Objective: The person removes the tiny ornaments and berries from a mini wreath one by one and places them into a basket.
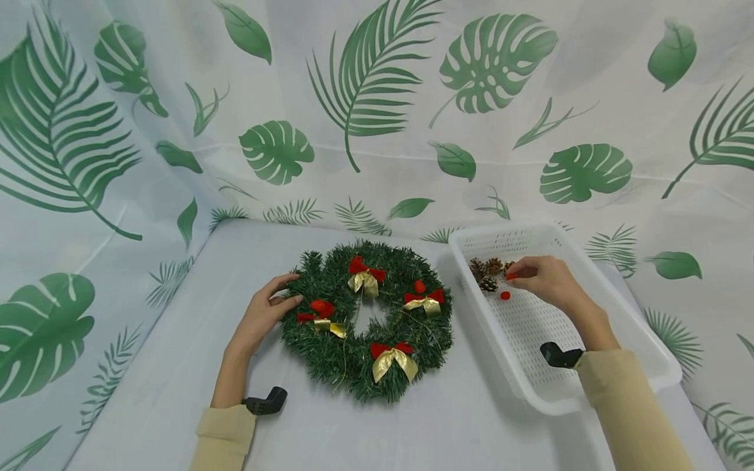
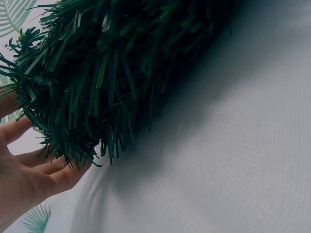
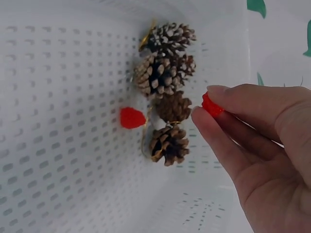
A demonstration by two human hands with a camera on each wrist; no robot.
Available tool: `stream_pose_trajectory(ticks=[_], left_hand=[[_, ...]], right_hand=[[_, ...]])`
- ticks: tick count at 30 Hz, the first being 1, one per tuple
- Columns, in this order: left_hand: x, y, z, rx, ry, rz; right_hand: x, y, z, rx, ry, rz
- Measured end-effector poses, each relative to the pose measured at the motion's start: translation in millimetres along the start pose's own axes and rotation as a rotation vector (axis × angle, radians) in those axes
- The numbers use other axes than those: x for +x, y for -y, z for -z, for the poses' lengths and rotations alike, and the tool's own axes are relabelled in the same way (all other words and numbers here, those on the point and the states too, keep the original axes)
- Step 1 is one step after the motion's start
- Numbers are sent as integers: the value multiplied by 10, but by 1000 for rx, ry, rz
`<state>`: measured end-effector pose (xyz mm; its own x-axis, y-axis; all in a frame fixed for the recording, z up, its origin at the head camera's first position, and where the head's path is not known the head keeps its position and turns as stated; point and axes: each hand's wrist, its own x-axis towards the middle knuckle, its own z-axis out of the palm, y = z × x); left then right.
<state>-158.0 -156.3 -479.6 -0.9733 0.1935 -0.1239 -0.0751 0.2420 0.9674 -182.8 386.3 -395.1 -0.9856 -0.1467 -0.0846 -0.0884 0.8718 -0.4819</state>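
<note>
A green tinsel wreath (image 1: pixel 438 327) lies on the table, trimmed with several red-and-gold bows (image 1: pixel 393 363) and small red balls (image 1: pixel 419 286). At its left edge, my left hand (image 1: pixel 265 311) rests its thumb and fingertips against the foliage. The left wrist view shows the fingers (image 2: pixel 17 128) spread and partly hidden by the tinsel (image 2: pixel 97 82). Over the white basket (image 1: pixel 512 366), my right hand (image 1: pixel 548 281) pinches a small bumpy red ball (image 3: pixel 212 106) between thumb and fingertips. Below lie another red ball (image 3: pixel 131 118) and several pine cones (image 3: pixel 156 75) with gold loops.
The basket has perforated walls and stands right of the wreath, its long side running toward the front right. A leaf-printed cloth (image 1: pixel 377 176) hangs behind and at both sides of the white table (image 1: pixel 330 432).
</note>
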Motion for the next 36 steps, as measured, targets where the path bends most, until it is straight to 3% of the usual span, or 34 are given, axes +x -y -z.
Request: stream_pose_trajectory(ticks=[17,30,36], left_hand=[[3,-3,3,-4,7,-4],[-6,-17,15,-5,4,-1],[-6,-23,19,-2,9,4]], right_hand=[[152,-285,-109,-41,25,-58],[255,-399,-189,-108,101,7],[283,-392,-223,-83,105,-22]])
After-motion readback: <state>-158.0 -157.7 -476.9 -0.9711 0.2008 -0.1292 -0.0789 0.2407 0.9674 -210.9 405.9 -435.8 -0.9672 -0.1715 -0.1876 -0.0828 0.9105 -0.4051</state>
